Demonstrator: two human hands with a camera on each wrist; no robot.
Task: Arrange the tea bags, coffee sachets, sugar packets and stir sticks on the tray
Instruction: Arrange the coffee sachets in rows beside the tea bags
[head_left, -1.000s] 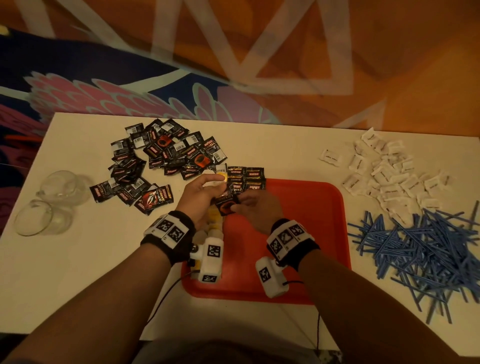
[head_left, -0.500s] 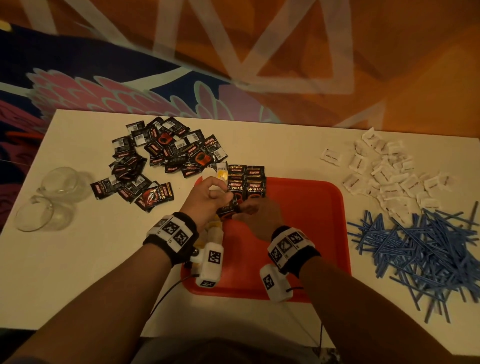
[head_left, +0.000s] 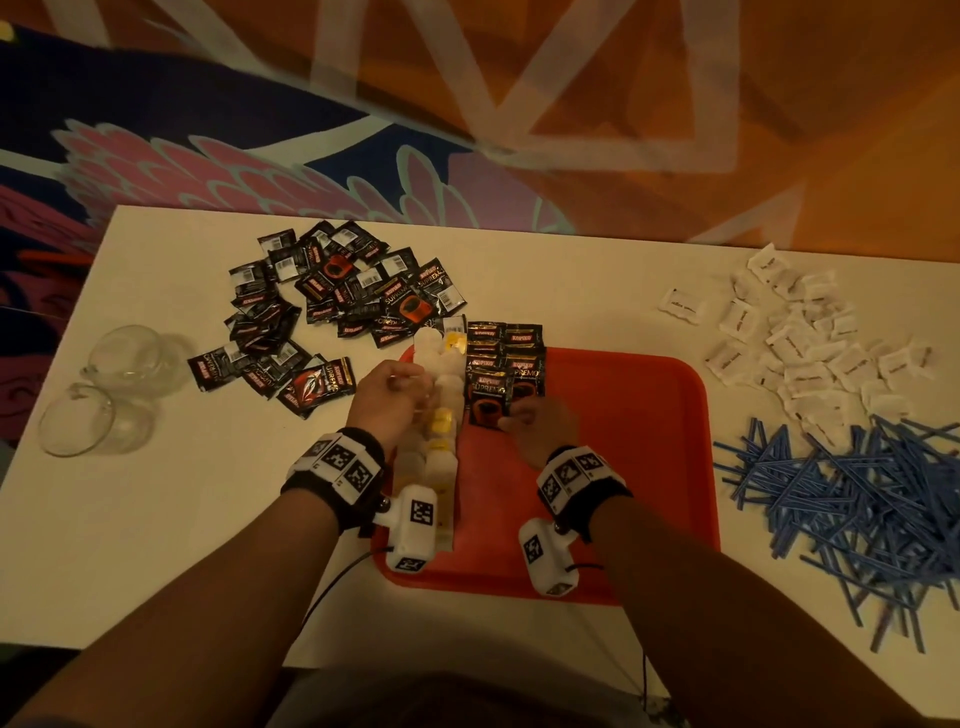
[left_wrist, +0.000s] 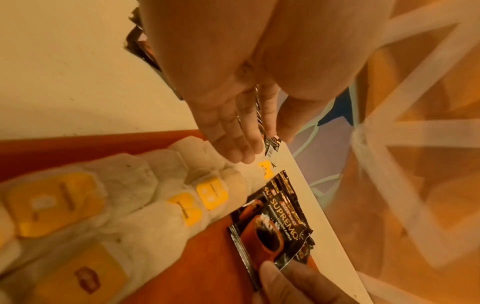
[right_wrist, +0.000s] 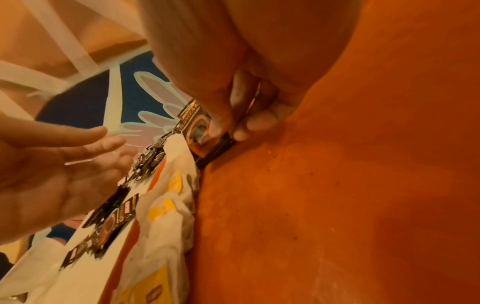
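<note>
A red tray (head_left: 634, 467) lies in the middle of the white table. White tea bags (head_left: 441, 384) with yellow tags run in a column along its left edge. Beside them black coffee sachets (head_left: 506, 348) overlap in two columns. My right hand (head_left: 511, 418) pinches the nearest coffee sachet (head_left: 485, 402) by its near edge, thumb on top, low on the tray (right_wrist: 337, 185). My left hand (head_left: 415, 387) hovers over the tea bags (left_wrist: 130, 195), holding nothing, its fingers (left_wrist: 233, 142) nearly straight. Sugar packets (head_left: 810, 348) and blue stir sticks (head_left: 857, 499) lie right of the tray.
A loose heap of coffee sachets (head_left: 332, 306) lies on the table left of and behind the tray. Two glass cups (head_left: 114, 389) lie near the table's left edge. The right half of the tray shows bare red plastic. Patterned carpet lies beyond the table's far edge.
Both hands were together on a coffee sachet at the sachet columns. Now the left hand has let go and drawn left over the tea bags, while the right hand keeps the sachet down on the tray.
</note>
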